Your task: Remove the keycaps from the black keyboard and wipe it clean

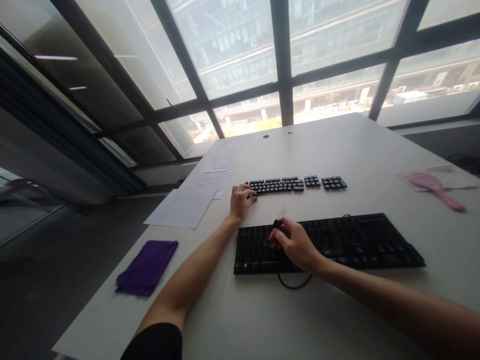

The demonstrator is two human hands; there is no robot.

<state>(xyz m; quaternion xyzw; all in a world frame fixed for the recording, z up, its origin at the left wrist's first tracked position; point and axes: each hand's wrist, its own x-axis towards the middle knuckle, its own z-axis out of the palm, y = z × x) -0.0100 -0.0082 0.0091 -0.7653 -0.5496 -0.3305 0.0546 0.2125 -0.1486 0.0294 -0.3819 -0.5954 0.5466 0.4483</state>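
A black keyboard base (348, 242) with its keycaps removed lies on the white table (337, 145). Behind it the loose black keycaps (296, 184) are laid out in rows. My left hand (242, 200) reaches to the left end of those rows and its fingers pinch a keycap there. My right hand (296, 242) hovers over the left part of the keyboard base, holding a wire keycap puller (277, 222) with a black grip, its wire loops pointing up.
Several paper sheets (183, 207) lie at the table's left edge, a folded purple cloth (148, 267) nearer me. A pink hairbrush (437, 187) rests on a plastic bag at the far right. A black cable (294, 285) loops in front of the keyboard. Large windows rise behind.
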